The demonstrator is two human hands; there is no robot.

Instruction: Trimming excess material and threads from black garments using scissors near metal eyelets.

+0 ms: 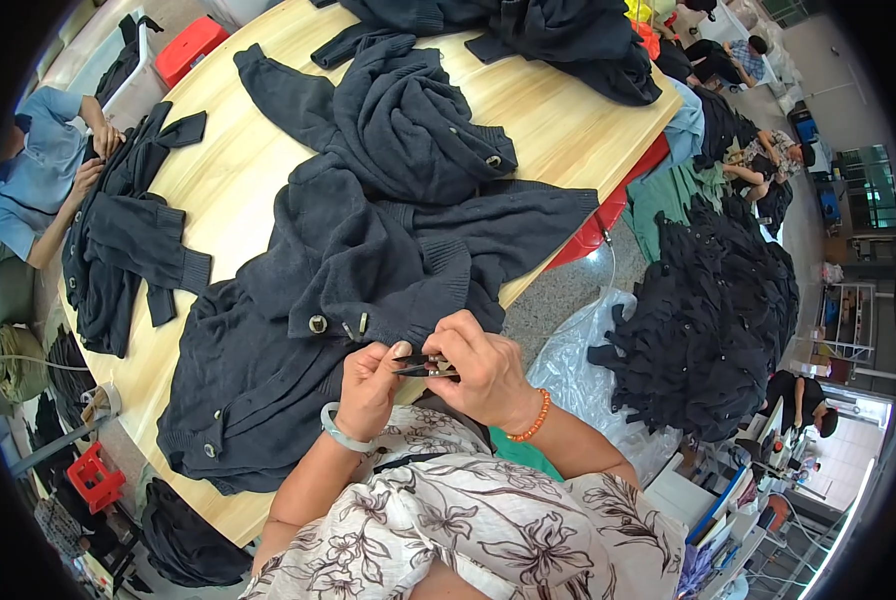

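Observation:
My right hand [483, 365] is closed around small dark thread snips [420, 368], whose blades point left toward my other hand. My left hand [370, 385] is pinched at the blade tips; whatever lies between its fingers is too small to make out. Both hands are over the near edge of the table, just in front of a dark knitted cardigan [243, 370] with large buttons. Overlapping it is another dark cardigan [343, 235], its ribbed cuff close to my right hand. A button [318, 324] shows on the fabric left of my hands.
More dark knitwear [568, 50] lies at the far end of the wooden table [238, 150]. At left, a person in a blue shirt [43, 170] handles a dark garment [133, 240]. A large dark garment pile [713, 310] and clear plastic sheeting [578, 370] are on the right.

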